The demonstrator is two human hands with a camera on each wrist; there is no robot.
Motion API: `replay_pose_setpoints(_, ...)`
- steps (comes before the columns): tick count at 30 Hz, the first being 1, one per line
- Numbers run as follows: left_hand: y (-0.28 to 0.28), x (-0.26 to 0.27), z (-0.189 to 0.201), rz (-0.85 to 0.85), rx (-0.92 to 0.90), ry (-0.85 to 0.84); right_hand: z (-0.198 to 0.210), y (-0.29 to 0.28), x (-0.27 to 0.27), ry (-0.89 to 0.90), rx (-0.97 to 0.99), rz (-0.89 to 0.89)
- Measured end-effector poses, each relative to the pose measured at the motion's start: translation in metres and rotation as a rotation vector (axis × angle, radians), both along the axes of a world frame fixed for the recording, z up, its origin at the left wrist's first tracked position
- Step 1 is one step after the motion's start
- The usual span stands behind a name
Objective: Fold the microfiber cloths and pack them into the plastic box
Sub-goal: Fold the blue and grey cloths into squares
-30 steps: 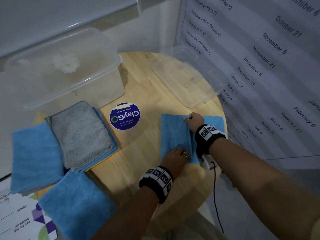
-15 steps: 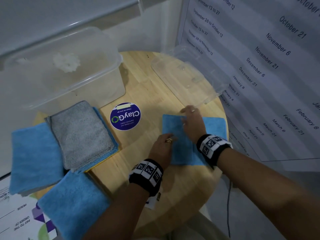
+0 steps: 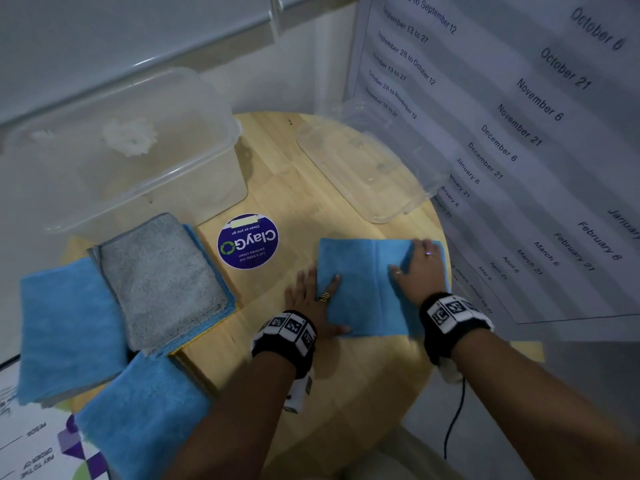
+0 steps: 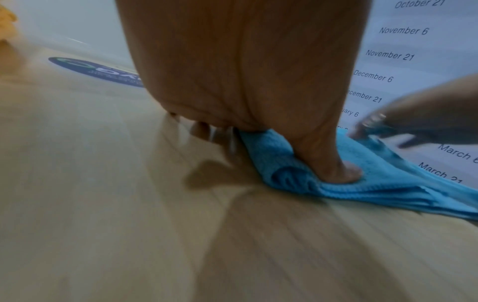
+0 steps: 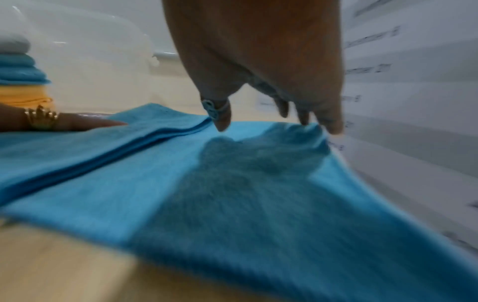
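Observation:
A blue microfiber cloth point(image 3: 367, 289), folded with a seam down its middle, lies on the right side of the round wooden table point(image 3: 346, 368). My left hand point(image 3: 308, 296) lies flat at the cloth's left edge, one finger and the thumb point(image 4: 333, 167) pressing it down. My right hand point(image 3: 419, 268) rests spread on the cloth's right part, and its fingertips point(image 5: 305, 120) touch the far right corner. The clear plastic box point(image 3: 214, 174) stands open at the table's back left. A stack of folded cloths topped by a grey one point(image 3: 159, 278) sits in front of it.
The box's clear lid point(image 3: 363, 164) lies at the back right. Two more blue cloths point(image 3: 65, 327) point(image 3: 138, 420) hang over the table's left edge. A round purple sticker point(image 3: 247, 241) marks the table's middle. A printed calendar sheet point(image 3: 519, 133) hangs close on the right.
My hands have slid apart over the cloth: the left one to its left edge, the right one from the middle seam to its right end. The cloth now lies flatter.

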State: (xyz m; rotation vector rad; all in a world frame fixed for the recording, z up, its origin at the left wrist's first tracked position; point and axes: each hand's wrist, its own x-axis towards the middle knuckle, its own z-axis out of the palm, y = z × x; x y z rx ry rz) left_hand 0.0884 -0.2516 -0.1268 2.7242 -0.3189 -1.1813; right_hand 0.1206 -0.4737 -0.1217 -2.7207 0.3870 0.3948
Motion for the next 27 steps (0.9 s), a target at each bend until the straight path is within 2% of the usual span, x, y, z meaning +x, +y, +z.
replay_pose_setpoints(2,-0.001,0.001,0.005,-0.005,0.013,0.022,0.014,-0.017,-0.028,0.105,-0.011,-0.211)
replay_pose_setpoints(4,-0.003,0.001,0.008,-0.012,0.059,0.007,0.022,-0.026,-0.048,0.201,0.098,-0.366)
replay_pose_setpoints(6,-0.009,0.004,0.011,-0.042,0.115,-0.075,0.027,-0.027,-0.059,0.221,0.231,-0.47)
replay_pose_setpoints(8,-0.019,0.008,0.016,-0.16,0.176,-0.212,0.023,-0.03,-0.061,0.242,0.293,-0.532)
replay_pose_setpoints(10,-0.029,0.011,0.02,-0.309,0.206,-0.296,0.019,-0.034,-0.064,0.306,0.323,-0.566)
replay_pose_setpoints(12,-0.033,0.018,0.015,-0.391,0.167,-0.261,0.018,-0.035,-0.068,0.362,0.351,-0.558)
replay_pose_setpoints(15,-0.027,0.025,0.003,-0.361,0.126,-0.161,0.026,-0.031,-0.072,0.448,0.164,-0.354)
replay_pose_setpoints(17,-0.025,0.025,-0.001,-0.336,0.131,-0.164,0.03,-0.026,-0.072,0.41,0.084,-0.294)
replay_pose_setpoints(19,-0.026,0.023,-0.002,-0.331,0.147,-0.161,0.031,-0.024,-0.075,0.352,0.093,-0.349)
replay_pose_setpoints(21,-0.026,0.023,-0.002,-0.319,0.147,-0.155,0.028,-0.024,-0.079,0.203,0.252,-0.527)
replay_pose_setpoints(22,-0.026,0.023,0.0,-0.317,0.139,-0.148,0.028,-0.022,-0.08,0.129,0.343,-0.562)
replay_pose_setpoints(24,-0.027,0.026,0.004,-0.319,0.113,-0.108,0.032,-0.015,-0.08,-0.014,0.448,-0.51)
replay_pose_setpoints(27,-0.027,0.034,0.017,-0.271,0.017,-0.05,0.043,0.008,-0.075,-0.218,0.514,-0.247)
